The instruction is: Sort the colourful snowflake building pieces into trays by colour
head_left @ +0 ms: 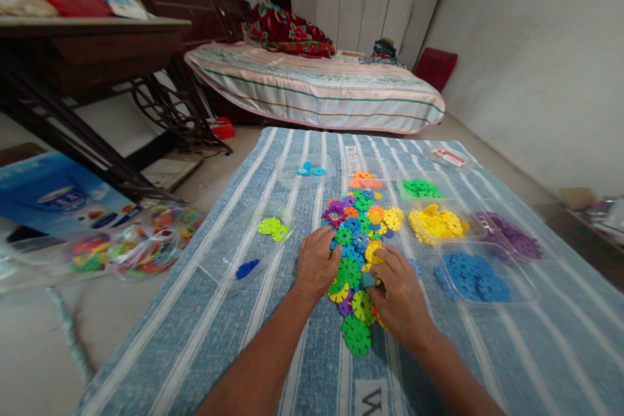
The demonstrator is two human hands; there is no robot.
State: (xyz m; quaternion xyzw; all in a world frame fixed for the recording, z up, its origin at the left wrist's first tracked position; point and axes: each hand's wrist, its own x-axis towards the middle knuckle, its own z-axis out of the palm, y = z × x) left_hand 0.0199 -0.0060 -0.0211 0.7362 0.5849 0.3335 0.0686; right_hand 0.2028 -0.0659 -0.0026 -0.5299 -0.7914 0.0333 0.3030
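Both hands rested on the heap of snowflake discs [359, 221]. The left hand [316, 264] lay curled at the heap's left edge, gripping nothing visible. The right hand [397, 292] pinched a disc at its near right edge.

A blue cloth [487, 351] striped in white is seen, with a pile of discs [359, 234] in green, yellow, blue, purple and orange at its centre. At two o'clock of the pile, green discs [420, 189], yellow discs [437, 223] and purple discs [517, 238] are sorted; blue discs [472, 277] are seen at four o'clock.
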